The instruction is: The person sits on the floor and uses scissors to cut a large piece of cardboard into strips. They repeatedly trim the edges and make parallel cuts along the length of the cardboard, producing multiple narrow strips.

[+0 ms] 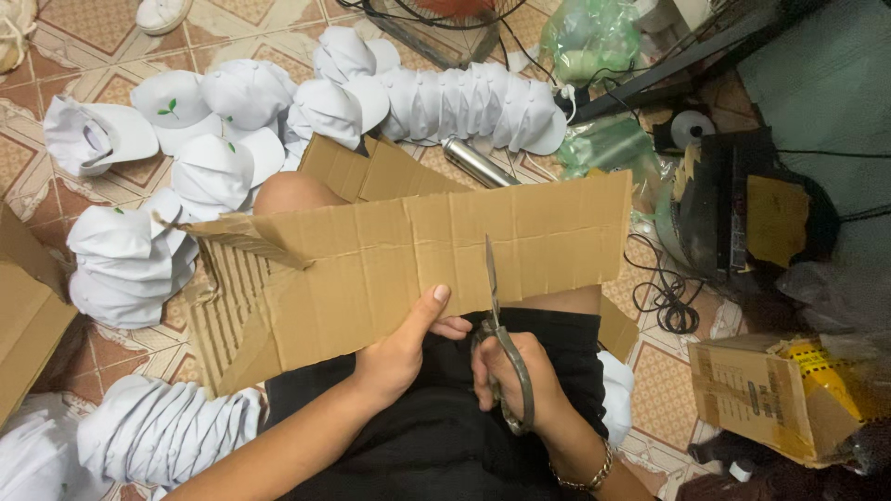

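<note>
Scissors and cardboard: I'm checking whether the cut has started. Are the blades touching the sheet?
Touching. The head view shows the scissors in the right hand, blades running up across the cardboard sheet from its lower edge, while the left hand grips it.

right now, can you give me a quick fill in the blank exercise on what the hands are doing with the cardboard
1. The right hand works a pair of ____ into the cardboard sheet.
2. The left hand grips the sheet's ____ edge.
3. The caps piled on the floor are ____ in colour.

Missing words: scissors; lower; white
</note>
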